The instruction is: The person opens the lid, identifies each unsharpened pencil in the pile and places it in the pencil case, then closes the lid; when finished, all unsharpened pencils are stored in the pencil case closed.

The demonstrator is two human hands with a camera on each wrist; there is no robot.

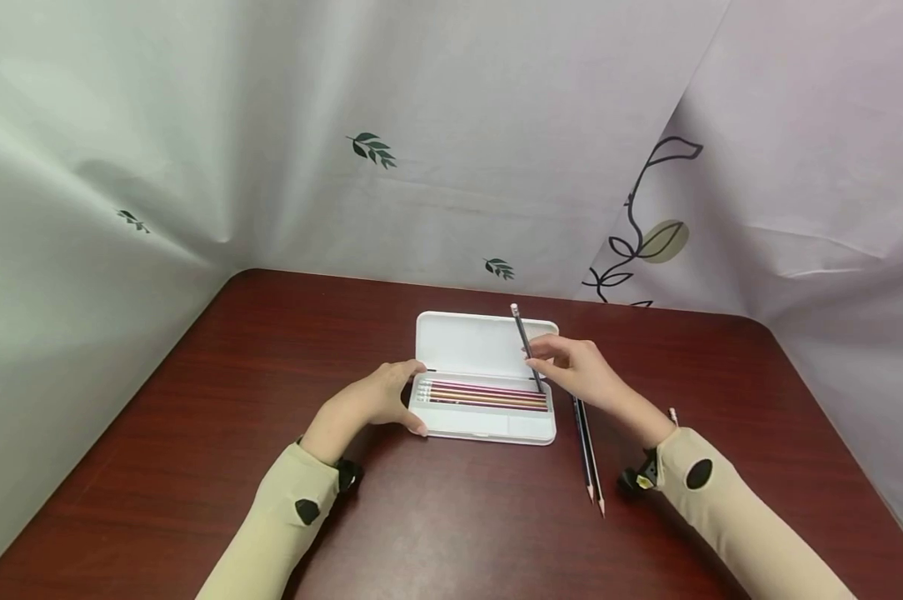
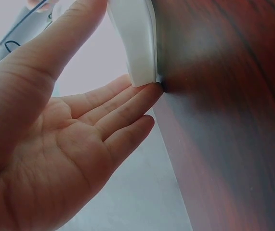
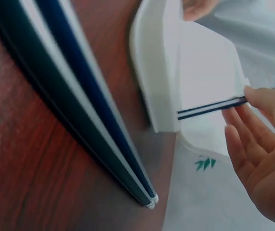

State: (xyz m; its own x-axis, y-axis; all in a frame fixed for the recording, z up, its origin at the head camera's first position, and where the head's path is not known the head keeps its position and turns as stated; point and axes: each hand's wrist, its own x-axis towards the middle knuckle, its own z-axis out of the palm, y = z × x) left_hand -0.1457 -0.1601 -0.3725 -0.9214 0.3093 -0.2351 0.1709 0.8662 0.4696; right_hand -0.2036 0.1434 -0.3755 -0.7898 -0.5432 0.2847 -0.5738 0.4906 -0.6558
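While the left hand (image 1: 369, 404) braces the pencil case (image 1: 486, 427) (fingers straight), the right hand (image 1: 582, 375) pinches a pencil (image 1: 525, 342).

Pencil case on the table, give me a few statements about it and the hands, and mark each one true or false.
1. The pencil case lies open. True.
2. The right hand pinches a dark pencil. True.
3. The left hand lifts the case off the table. False: it rests against the case's left end, which sits on the table.
4. The case holds no pencils. False: several lie inside.
5. Two pencils lie on the table right of the case. True.
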